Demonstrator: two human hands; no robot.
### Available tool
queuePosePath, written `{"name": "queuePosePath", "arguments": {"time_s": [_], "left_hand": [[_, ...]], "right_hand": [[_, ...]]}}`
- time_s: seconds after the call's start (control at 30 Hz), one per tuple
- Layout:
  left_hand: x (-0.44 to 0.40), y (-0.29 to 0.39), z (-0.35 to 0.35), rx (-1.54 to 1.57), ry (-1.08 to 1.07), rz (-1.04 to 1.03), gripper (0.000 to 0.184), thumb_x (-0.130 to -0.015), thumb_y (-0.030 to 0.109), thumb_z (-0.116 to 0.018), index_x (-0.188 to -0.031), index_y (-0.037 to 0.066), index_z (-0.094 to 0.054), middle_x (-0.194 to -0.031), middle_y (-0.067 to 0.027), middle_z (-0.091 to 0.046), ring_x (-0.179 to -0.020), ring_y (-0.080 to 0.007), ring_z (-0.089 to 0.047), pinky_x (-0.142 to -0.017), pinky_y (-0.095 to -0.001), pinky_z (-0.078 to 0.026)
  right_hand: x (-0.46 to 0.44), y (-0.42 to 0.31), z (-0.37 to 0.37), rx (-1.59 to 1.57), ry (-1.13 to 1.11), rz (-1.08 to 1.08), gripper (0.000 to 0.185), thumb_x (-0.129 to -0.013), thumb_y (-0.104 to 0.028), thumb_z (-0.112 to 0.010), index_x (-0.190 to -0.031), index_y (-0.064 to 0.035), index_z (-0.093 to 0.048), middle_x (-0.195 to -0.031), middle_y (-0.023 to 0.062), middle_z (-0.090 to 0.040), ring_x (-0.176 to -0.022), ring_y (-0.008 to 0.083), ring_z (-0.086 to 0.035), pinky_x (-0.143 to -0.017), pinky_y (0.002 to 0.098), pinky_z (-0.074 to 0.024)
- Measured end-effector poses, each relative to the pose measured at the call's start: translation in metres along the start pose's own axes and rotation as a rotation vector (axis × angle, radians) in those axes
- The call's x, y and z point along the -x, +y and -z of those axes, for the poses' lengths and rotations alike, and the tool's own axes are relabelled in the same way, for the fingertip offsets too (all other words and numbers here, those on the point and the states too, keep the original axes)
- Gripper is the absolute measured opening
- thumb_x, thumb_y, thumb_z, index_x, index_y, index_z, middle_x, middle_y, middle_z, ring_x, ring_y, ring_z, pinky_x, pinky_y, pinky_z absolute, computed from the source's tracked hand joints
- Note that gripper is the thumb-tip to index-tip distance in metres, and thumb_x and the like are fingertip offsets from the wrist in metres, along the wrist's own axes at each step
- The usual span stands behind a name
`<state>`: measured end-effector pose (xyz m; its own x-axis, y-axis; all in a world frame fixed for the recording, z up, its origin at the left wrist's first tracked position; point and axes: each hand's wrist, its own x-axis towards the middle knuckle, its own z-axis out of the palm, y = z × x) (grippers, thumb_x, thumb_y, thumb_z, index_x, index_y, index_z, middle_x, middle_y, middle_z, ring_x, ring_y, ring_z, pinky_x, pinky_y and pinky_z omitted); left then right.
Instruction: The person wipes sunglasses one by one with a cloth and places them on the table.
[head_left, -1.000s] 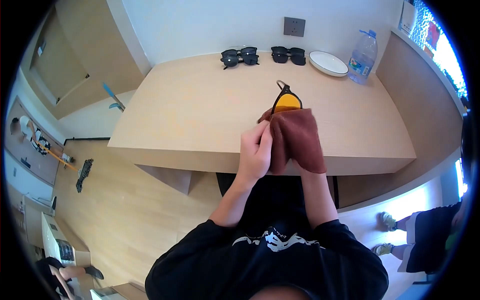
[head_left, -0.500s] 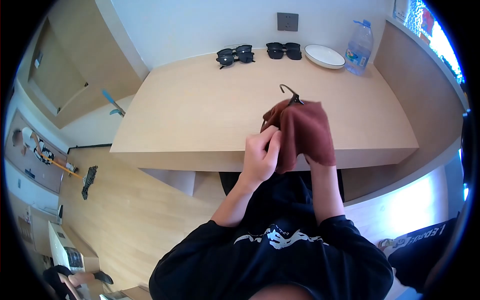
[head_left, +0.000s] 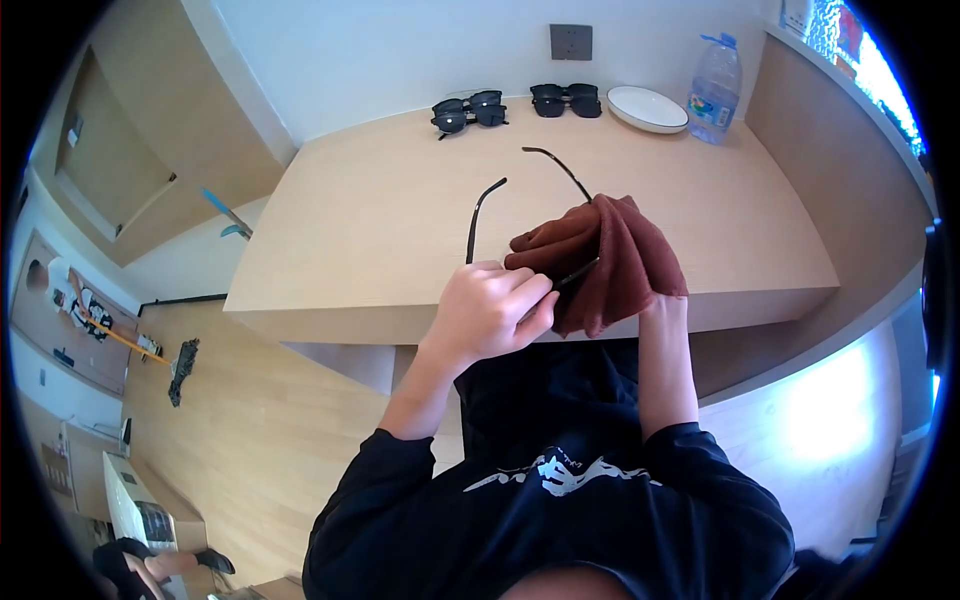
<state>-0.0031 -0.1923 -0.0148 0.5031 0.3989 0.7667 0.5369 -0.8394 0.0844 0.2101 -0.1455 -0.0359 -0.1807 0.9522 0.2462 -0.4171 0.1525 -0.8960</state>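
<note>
My left hand [head_left: 495, 312] is closed on one side of a pair of glasses [head_left: 473, 230], held up in front of the desk's front edge. Both thin dark temples are unfolded and point away from me over the desk. A reddish-brown cloth [head_left: 625, 260] bunches around the far side of the glasses and hides most of the frame and lenses. Underneath it is my right hand [head_left: 665, 312], gripping the cloth around the glasses; its fingers are covered and only the wrist shows.
On the light wooden desk [head_left: 380, 220], folded dark sunglasses [head_left: 470, 112] and another dark pair [head_left: 566, 100] lie near the wall. A white plate [head_left: 647, 109] and a clear plastic bottle [head_left: 714, 90] stand at back right. At far left, a person holds a mop [head_left: 183, 372].
My left hand has shifted left and now grips the glasses, whose two temples show spread apart. The cloth has turned and bunched in my right hand. The person with the mop has moved slightly.
</note>
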Motion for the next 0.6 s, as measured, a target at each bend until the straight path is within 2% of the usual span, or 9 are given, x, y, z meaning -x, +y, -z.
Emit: {"name": "queuePosePath", "arguments": {"time_s": [0.13,0.2,0.23,0.27,0.3,0.5,0.6], "left_hand": [[-0.002,0.0,0.006,-0.054,-0.065,-0.098,0.012,-0.074,0.012,-0.066,-0.067,0.008,-0.057,-0.057,-0.0036,-0.053,-0.047,-0.0228,-0.053,-0.047,-0.0318,-0.043],[-0.001,0.004,0.008,-0.048,-0.085,-0.123,0.013,-0.073,0.013,-0.066,-0.066,0.009,-0.057,-0.057,-0.0031,-0.053,-0.048,-0.022,-0.053,-0.047,-0.0314,-0.044],[-0.001,0.008,0.008,-0.026,-0.131,-0.166,0.012,-0.073,0.013,-0.066,-0.067,0.009,-0.057,-0.058,-0.0028,-0.054,-0.048,-0.0213,-0.054,-0.048,-0.0312,-0.044],[0.001,0.011,0.008,-0.002,-0.176,-0.21,0.012,-0.073,0.014,-0.067,-0.067,0.01,-0.057,-0.059,-0.0024,-0.055,-0.049,-0.0205,-0.054,-0.049,-0.031,-0.045],[0.005,0.019,-0.001,-0.008,-0.122,-0.228,0.012,-0.073,0.014,-0.067,-0.068,0.01,-0.057,-0.061,-0.002,-0.056,-0.049,-0.0197,-0.054,-0.05,-0.0306,-0.045],[0.009,0.016,-0.014,-0.036,-0.186,-0.204,0.013,-0.071,0.016,-0.069,-0.068,0.011,-0.057,-0.062,-0.0008,-0.056,-0.05,-0.0191,-0.054,-0.05,-0.0295,-0.044],[0.013,0.015,-0.016,0.05,-0.203,-0.228,0.012,-0.069,0.015,-0.069,-0.068,0.01,-0.058,-0.065,-0.0005,-0.059,-0.052,-0.0185,-0.057,-0.052,-0.0294,-0.046]], "right_hand": [[-0.006,0.004,0.001,0.213,0.022,0.015,0.028,-0.093,-0.017,-0.062,-0.117,-0.006,-0.053,-0.113,0.0082,-0.056,-0.105,0.0182,-0.055,-0.096,0.0271,-0.0422],[0.0,-0.007,-0.006,0.774,0.083,0.091,0.027,-0.095,-0.02,-0.059,-0.118,-0.0072,-0.052,-0.116,0.0084,-0.057,-0.106,0.0196,-0.055,-0.096,0.0282,-0.0418],[0.0,-0.01,-0.008,0.887,0.106,0.098,0.027,-0.096,-0.02,-0.058,-0.118,-0.0073,-0.052,-0.116,0.0084,-0.057,-0.106,0.0196,-0.055,-0.096,0.0282,-0.0417],[-0.001,-0.013,-0.009,0.905,0.124,0.08,0.027,-0.096,-0.021,-0.058,-0.119,-0.0074,-0.052,-0.116,0.0083,-0.056,-0.106,0.0196,-0.055,-0.096,0.0281,-0.0417],[0.0,-0.015,-0.009,0.922,0.151,0.054,0.028,-0.096,-0.021,-0.058,-0.119,-0.0075,-0.052,-0.117,0.0083,-0.056,-0.106,0.0196,-0.055,-0.096,0.0281,-0.0417],[-0.009,-0.022,0.001,0.84,0.283,-0.062,0.03,-0.097,-0.023,-0.056,-0.122,-0.0082,-0.052,-0.118,0.0081,-0.056,-0.106,0.0195,-0.055,-0.097,0.0278,-0.0415],[-0.027,-0.008,0.027,0.876,0.301,0.016,0.034,-0.097,-0.022,-0.055,-0.128,-0.0089,-0.05,-0.123,0.0083,-0.055,-0.109,0.0192,-0.054,-0.099,0.0283,-0.0402]]}}
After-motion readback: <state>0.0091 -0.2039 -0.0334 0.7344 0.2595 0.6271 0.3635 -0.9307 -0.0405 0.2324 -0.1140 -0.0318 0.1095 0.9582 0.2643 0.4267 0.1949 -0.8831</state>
